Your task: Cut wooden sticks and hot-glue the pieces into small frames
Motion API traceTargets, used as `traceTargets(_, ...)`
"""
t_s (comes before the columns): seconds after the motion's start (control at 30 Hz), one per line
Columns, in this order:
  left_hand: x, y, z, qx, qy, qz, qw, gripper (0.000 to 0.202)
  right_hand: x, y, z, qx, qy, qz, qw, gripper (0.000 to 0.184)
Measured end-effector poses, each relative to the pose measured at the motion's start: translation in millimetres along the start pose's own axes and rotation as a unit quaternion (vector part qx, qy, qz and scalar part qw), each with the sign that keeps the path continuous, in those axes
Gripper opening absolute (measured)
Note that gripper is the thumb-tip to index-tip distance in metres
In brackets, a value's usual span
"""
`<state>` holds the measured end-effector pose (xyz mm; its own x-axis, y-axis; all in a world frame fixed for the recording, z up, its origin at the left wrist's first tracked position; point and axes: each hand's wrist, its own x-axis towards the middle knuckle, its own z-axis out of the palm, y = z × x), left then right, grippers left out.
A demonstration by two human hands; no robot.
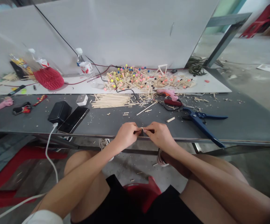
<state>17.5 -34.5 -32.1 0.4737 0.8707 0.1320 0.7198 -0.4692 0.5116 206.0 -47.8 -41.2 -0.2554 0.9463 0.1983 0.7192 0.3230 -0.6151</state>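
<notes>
My left hand and my right hand meet just above the table's front edge, both closed in a pinch. Between their fingertips is a small pale piece, which looks like a short bit of wooden stick; the fingers hide most of it. Beyond the hands, a row of long thin wooden sticks lies side by side. Two single sticks lie apart from it, and a short bundled piece of stick rests to the right of my right hand.
Blue-handled cutters and a pink glue gun lie to the right. A heap of sticks with coloured balls fills the back shelf. Leftward are a phone, a black box with a white cable, and a bottle.
</notes>
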Motion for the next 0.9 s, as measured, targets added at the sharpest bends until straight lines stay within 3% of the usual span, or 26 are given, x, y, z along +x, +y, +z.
traceTargets(0.53, 0.9, 1.2, -3.7, -0.018, -0.012, 0.016, 1.000, 0.020, -1.1, 1.4, 0.0, 0.003, -0.012, -0.032, 0.999, 0.022)
traceTargets(0.9, 0.6, 1.2, -3.4, -0.011, -0.007, 0.023, 1.000, 0.023, 0.6, -0.1, 0.7, 0.008, -0.010, 0.003, 1.000, 0.020)
